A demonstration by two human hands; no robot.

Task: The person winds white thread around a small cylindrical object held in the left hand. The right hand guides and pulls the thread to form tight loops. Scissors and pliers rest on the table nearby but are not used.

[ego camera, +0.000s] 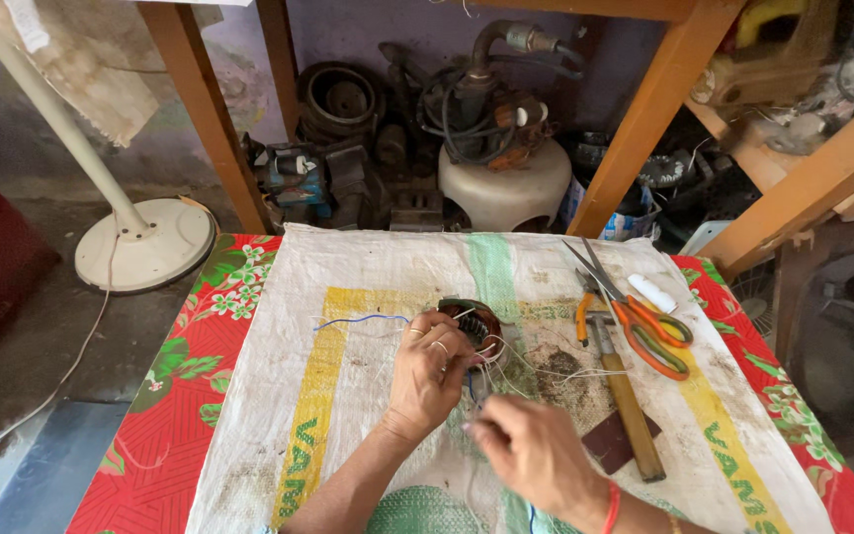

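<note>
Open sacking (348, 435) is left at the lower left of the frame. The right side is blocked — scissors (644, 331), hammer (625, 396), white stick (651, 293). Loose wires (546, 371) are strung across the centre, beside the motor coil (473, 324).

Single head-worn camera, looking steeply down and forward over table (249, 396), close above worker's hands; cluttered floor beneath wooden bench fills upper frame.
</note>
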